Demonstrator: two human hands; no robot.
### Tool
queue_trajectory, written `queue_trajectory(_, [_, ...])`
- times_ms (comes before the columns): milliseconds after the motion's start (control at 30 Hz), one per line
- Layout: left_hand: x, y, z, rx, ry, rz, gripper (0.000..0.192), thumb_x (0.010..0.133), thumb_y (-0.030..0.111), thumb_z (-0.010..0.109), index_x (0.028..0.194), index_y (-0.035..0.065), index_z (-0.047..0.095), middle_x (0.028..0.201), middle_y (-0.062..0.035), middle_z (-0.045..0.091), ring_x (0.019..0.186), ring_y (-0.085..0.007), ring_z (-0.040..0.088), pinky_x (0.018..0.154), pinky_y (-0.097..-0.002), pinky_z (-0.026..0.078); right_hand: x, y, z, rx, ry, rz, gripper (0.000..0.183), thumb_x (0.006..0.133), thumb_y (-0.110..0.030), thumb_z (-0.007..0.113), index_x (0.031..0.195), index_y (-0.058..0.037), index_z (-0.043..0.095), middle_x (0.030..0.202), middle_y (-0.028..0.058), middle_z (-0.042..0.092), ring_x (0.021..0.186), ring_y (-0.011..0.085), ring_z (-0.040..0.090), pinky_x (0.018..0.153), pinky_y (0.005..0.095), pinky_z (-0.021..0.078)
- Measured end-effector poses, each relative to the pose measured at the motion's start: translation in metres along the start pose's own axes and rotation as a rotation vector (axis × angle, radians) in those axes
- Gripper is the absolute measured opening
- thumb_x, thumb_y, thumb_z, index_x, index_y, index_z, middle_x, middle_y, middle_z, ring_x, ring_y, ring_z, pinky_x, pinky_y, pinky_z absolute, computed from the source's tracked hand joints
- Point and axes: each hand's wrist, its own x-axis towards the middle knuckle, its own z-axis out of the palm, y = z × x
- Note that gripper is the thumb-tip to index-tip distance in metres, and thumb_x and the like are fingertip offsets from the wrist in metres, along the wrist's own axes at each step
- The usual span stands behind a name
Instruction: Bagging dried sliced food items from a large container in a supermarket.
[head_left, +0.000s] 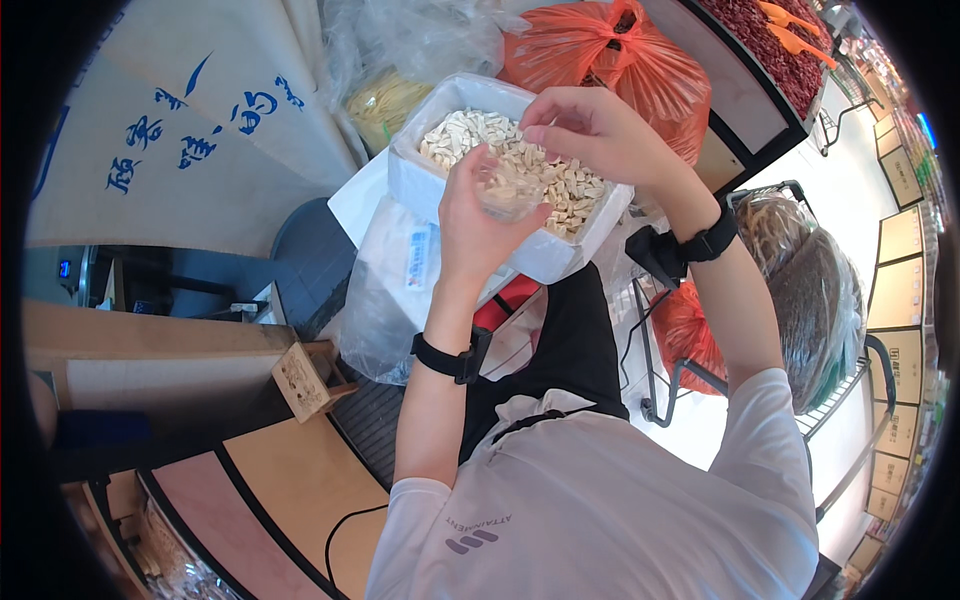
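A white foam box (420, 184) stands in front of me, filled with short, pale, dried-looking food pieces (574, 199). They are whiter toward the far left side and more cream-coloured toward the right. My left hand (476, 217) grips a small clear plastic container (510, 187) over the near side of the box. Some pale pieces show in or through its clear wall. Just above the far right part of the box is my right hand (589, 135), with fingers bent and thumb close to the forefinger. Whether anything lies between those fingertips is hidden.
Beyond the box sit a tied red plastic bag (611, 56) and a clear bag of yellowish strands (386, 109). A loaded shopping cart (814, 315) stands at right. A clear plastic bag (382, 300) hangs beside my left forearm, near a small wooden box (307, 382).
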Motion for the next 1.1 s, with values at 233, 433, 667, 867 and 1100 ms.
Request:
queue_trajectory(233, [-0.006,-0.014,-0.014,-0.057,0.031,-0.033,0.083,0.06,0.021,0.09,0.131,0.0052,0.05,0.106,-0.0096,0.064,0.097,-0.0205,0.058,0.089,-0.0364,0.047,-0.005,0.079,0.013,-0.893,-0.236,0.173,0.04,0.073,-0.013,0.072,0.111,-0.0022,0.064,0.11,0.0151,0.062,0.101,0.0314,0.062,0.086,0.0378,0.0516])
queue_trajectory(433, [-0.006,-0.015,-0.018,-0.024,0.023,-0.034,0.086,0.059,0.025,0.092,0.128,-0.0026,0.049,0.108,-0.0124,0.063,0.097,-0.0227,0.059,0.087,-0.0358,0.05,-0.003,0.103,0.032,-1.067,-0.211,0.105,0.036,0.072,-0.007,0.069,0.107,-0.0061,0.062,0.107,0.0154,0.062,0.102,0.0328,0.062,0.084,0.0415,0.0529])
queue_trajectory(667, [-0.008,-0.016,-0.019,-0.051,0.022,-0.036,0.085,0.059,0.024,0.091,0.128,-0.0021,0.05,0.108,-0.0125,0.063,0.097,-0.0226,0.058,0.087,-0.0355,0.049,0.006,0.104,0.026,-1.099,-0.212,0.004,0.043,0.068,-0.007,0.075,0.108,-0.0069,0.06,0.109,0.0158,0.059,0.1,0.0334,0.063,0.083,0.0406,0.0527])
queue_trajectory(867, [-0.012,-0.017,-0.025,-0.046,0.026,-0.045,0.084,0.06,0.02,0.09,0.131,0.0039,0.05,0.108,-0.0095,0.064,0.097,-0.02,0.057,0.089,-0.0354,0.046,0.008,0.098,0.028,-1.126,-0.271,0.069,0.044,0.067,-0.009,0.077,0.107,-0.0065,0.06,0.108,0.0169,0.061,0.1,0.0334,0.063,0.082,0.0398,0.0523])
queue_trajectory(1100, [-0.013,-0.018,-0.027,-0.039,0.007,-0.048,0.084,0.061,0.021,0.09,0.131,0.0027,0.049,0.109,-0.0104,0.065,0.097,-0.0205,0.058,0.089,-0.0342,0.047,0.007,0.107,0.027,-1.074,-0.265,0.057,0.03,0.071,-0.004,0.07,0.1,-0.0035,0.061,0.093,0.0181,0.066,0.091,0.035,0.066,0.078,0.042,0.0526])
